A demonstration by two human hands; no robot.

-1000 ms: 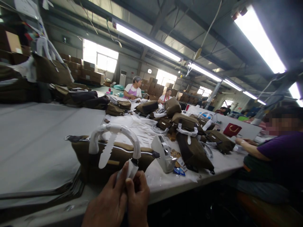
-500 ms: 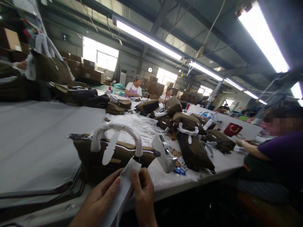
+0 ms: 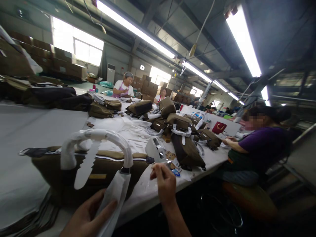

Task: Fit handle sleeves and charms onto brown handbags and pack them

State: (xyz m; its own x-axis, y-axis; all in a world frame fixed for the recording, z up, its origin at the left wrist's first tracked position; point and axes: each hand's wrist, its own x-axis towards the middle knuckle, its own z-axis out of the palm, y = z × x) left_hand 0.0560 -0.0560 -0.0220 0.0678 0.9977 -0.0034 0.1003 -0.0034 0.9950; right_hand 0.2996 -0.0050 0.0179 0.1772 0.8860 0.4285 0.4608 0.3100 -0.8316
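Observation:
An olive-brown handbag [image 3: 106, 161] stands upright on the table near me, with a silver zipper and handles wrapped in white. A white toothed tag hangs from the handle [image 3: 98, 135]. My left hand [image 3: 91, 212] pinches a strip of white wrapping [image 3: 115, 191] that runs down from the handle's right end. To the right of the bag, my right hand [image 3: 164, 181] is raised off the wrapping with its fingertips pressed together. Whatever those fingertips hold, if anything, is too small to name. Beyond that hand sits a grey tape dispenser [image 3: 154, 149].
Several brown bags [image 3: 182, 123] are piled across the white table [image 3: 49, 125]. Tags and a blue item [image 3: 176, 172] lie by the dispenser. A person in purple [image 3: 261, 141] sits at the right. Two more people work across the table. Dark bags lie at the left.
My right hand has let go of the white wrapping and moved up and right, toward the dispenser. My left hand still holds the wrapping. The view has shifted, and the handbag appears larger and further left.

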